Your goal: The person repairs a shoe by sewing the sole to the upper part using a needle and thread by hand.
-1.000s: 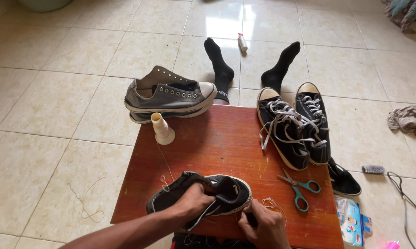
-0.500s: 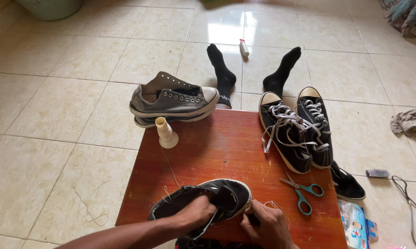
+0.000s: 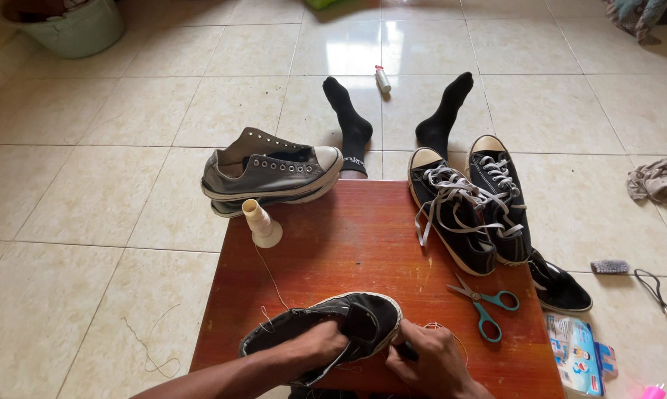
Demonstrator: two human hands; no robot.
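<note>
One view only, from a camera worn on the person's head, tilted steeply down and forward. The red-brown table (image 3: 363, 244) fills the lower middle of the frame, close below the lens, its near edge cut off at the bottom. The tiled floor (image 3: 89, 185) stretches away toward the top of the frame, farther off and seen at a shallower angle.
</note>
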